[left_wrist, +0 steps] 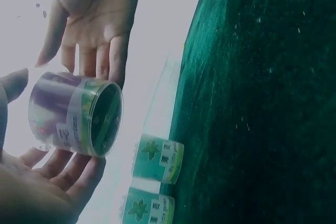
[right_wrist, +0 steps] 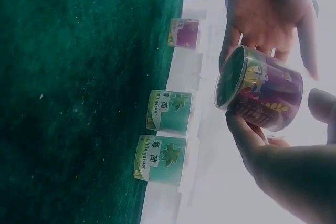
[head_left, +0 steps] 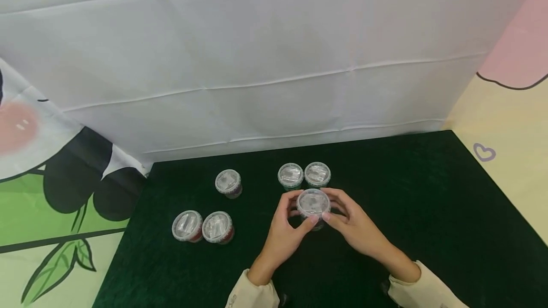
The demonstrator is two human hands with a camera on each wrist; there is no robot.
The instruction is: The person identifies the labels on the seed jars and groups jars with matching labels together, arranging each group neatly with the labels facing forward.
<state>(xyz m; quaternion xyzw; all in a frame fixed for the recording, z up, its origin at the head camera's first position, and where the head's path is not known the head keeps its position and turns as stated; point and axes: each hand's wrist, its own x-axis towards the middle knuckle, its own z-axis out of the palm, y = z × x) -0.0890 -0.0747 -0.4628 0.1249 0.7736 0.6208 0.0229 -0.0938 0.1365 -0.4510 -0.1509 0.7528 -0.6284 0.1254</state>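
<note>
A lidded clear plastic cup (head_left: 314, 202) with a purple label is held between both hands. My left hand (head_left: 283, 232) grips its left side, the thumb at the front of the rim and the fingers round the far side. From the right, my right hand (head_left: 358, 229) grips it the same way. Both wrist views show the purple cup (right_wrist: 268, 90) raised off the table, its clear bottom in sight. Just behind it stand two green-labelled cups, one on the left (head_left: 290, 175) and one on the right (head_left: 318, 174), side by side.
A second purple-labelled cup (head_left: 229, 183) stands by itself towards the back left. Nearer the front left are two red-labelled cups, one (head_left: 187, 226) beside the other (head_left: 218, 227). Dark green cloth (head_left: 428, 194) covers the table, with a white cloth wall (head_left: 274, 61) behind.
</note>
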